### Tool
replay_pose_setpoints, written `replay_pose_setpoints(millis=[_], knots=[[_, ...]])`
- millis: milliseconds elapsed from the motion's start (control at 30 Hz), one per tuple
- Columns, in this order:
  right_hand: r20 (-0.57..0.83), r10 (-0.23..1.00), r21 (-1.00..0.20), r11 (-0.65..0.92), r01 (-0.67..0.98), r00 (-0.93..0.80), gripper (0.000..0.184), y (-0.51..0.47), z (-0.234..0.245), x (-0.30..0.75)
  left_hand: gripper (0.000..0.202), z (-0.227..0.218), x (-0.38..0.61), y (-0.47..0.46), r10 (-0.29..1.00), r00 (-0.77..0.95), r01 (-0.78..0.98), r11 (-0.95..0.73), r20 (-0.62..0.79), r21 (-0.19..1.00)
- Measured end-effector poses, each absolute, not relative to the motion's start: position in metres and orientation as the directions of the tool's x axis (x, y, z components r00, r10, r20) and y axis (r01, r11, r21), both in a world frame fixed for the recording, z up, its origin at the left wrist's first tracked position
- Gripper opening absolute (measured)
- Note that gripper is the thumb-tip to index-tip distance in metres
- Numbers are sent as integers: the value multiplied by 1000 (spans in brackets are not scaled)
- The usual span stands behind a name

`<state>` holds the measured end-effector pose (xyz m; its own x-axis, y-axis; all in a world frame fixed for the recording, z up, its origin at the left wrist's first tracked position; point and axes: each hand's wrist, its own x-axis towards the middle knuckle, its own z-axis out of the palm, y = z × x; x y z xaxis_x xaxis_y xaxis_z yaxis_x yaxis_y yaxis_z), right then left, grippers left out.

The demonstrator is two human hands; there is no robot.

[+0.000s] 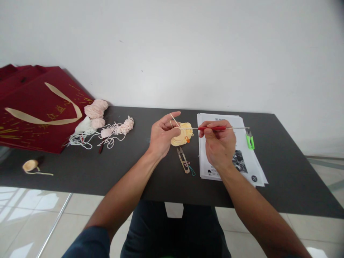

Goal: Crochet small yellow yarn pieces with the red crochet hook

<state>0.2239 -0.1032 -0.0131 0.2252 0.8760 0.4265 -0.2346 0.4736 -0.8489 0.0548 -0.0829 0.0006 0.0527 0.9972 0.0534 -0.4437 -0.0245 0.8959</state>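
Observation:
My left hand [161, 134] pinches a pale yellow crochet piece [177, 140], with a strand of yarn looped over its raised index finger. Yellow yarn [187, 127] shows just behind the piece, and an orange stitch marker [187, 139] hangs at its right side. In my right hand [219, 145] is a crochet hook [219, 128] with a red grip, held level. Its metal shaft points left and its tip meets the work by my left thumb. Whether the tip is inside a stitch is too small to tell. Thread snips [183, 160] lie on the table just below.
Printed sheets [228, 172] lie under my right hand, with green-handled snips [250, 140] on their right edge. Pink yarn [125, 126], white yarn [83, 129] and a dark red bag [40, 114] occupy the left. A small cream piece [30, 165] sits near the table's front edge.

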Motion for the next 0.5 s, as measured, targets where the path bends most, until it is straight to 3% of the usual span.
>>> replay_pose_setpoints(millis=[200,500], knots=[[448,869,-849,487,-204,209,24,-108,-9,223,53,7,52,-84,985,172,-502,91,-4,860],[498,848,-840,524,-143,184,21,-116,-2,221,48,13,50,-85,975,215,-505,155,-50,849]])
